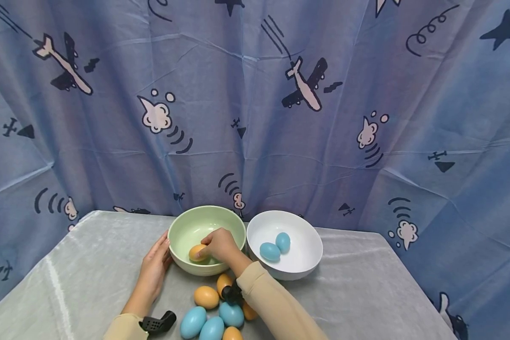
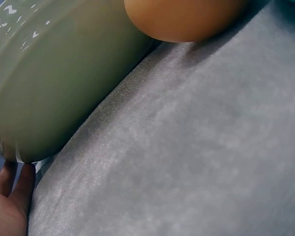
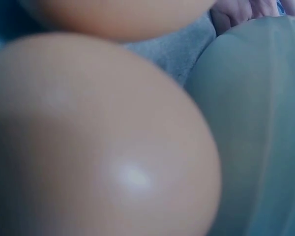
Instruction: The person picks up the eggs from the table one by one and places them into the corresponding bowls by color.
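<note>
In the head view a light green bowl (image 1: 180, 233) stands at the back of the table. My right hand (image 1: 222, 244) reaches down inside it, thumb and fingers pinching an orange egg (image 1: 195, 253) low in the bowl. Against the bowl's left outer side rests my left hand (image 1: 155, 268), its fingers extended along the wall. The left wrist view shows fingertips of that hand (image 2: 10, 199) touching the green bowl (image 2: 59, 93) near its base. A large orange egg (image 3: 113, 142) fills much of the right wrist view and hides the right hand there.
Right beside the green bowl, a white bowl (image 1: 306, 245) contains two blue eggs (image 1: 270, 251). Several loose orange eggs (image 1: 206, 297) and blue eggs (image 1: 193, 322) lie on the grey cloth (image 1: 89, 274) in front, partly under the right forearm. A patterned blue curtain (image 1: 238, 94) hangs behind the table.
</note>
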Available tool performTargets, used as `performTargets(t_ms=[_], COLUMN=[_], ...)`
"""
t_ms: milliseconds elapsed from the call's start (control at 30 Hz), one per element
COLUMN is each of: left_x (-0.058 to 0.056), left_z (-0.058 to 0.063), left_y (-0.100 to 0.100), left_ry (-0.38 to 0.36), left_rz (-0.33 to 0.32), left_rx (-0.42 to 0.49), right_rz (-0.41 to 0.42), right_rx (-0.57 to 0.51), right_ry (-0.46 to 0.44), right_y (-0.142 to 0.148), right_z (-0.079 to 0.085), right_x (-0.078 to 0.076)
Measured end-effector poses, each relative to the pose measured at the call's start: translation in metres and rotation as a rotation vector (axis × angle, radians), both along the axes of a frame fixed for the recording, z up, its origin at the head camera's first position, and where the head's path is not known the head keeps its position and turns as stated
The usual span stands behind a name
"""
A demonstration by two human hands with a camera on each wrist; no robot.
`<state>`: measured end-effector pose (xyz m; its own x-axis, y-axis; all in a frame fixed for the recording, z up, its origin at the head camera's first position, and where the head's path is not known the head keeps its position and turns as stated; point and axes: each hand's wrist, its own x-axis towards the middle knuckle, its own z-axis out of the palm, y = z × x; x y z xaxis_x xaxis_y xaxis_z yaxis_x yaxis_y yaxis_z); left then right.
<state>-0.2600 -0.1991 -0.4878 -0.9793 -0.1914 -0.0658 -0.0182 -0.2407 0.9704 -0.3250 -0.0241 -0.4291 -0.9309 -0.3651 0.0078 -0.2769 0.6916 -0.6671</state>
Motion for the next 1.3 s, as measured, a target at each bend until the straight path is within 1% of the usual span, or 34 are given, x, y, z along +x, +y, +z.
performTargets(t_ms=[300, 367, 433, 533, 633, 700, 767, 967, 1133, 1200, 1300], left_x=[-0.001, -0.001, -0.001, -0.001, -0.002, -0.003, -0.003, -0.002, -0.003, -0.003, -0.002], left_z=[-0.001, -0.002, -0.002, -0.003, -0.005, -0.006, -0.006, -0.006, -0.004, -0.003, -0.004], left_y=[-0.002, -0.002, -0.002, -0.002, -0.001, -0.001, 0.0, 0.001, 0.001, 0.0, -0.001], left_ry=[0.005, 0.003, 0.003, 0.0, -0.002, -0.003, -0.003, 0.004, 0.02, 0.016, 0.008], left_rz=[0.0, 0.002, 0.0, -0.004, -0.001, 0.007, 0.012, 0.01, 0.005, 0.005, 0.007], left_rx=[0.007, 0.002, 0.001, 0.002, 0.009, 0.011, 0.015, 0.016, 0.016, 0.014, 0.008], right_rz=[-0.009, -0.013, -0.018, -0.021, -0.039, -0.04, -0.032, 0.01, 0.044, 0.058, 0.077], right_rx=[-0.055, -0.091, -0.151, -0.277, -0.398, -0.451, -0.486, -0.52, -0.545, -0.547, -0.556], right_ry=[-0.023, -0.02, -0.025, -0.037, -0.059, -0.067, -0.073, -0.104, -0.121, -0.149, -0.215], right_y=[-0.001, 0.0, 0.001, 0.004, 0.009, 0.014, 0.019, 0.04, 0.059, 0.066, 0.074], right_z=[0.0, -0.001, -0.002, -0.001, 0.002, 0.005, 0.008, 0.022, 0.035, 0.038, 0.04], right_x=[-0.001, -0.001, -0.001, -0.001, 0.002, 0.004, 0.007, 0.02, 0.036, 0.043, 0.053])
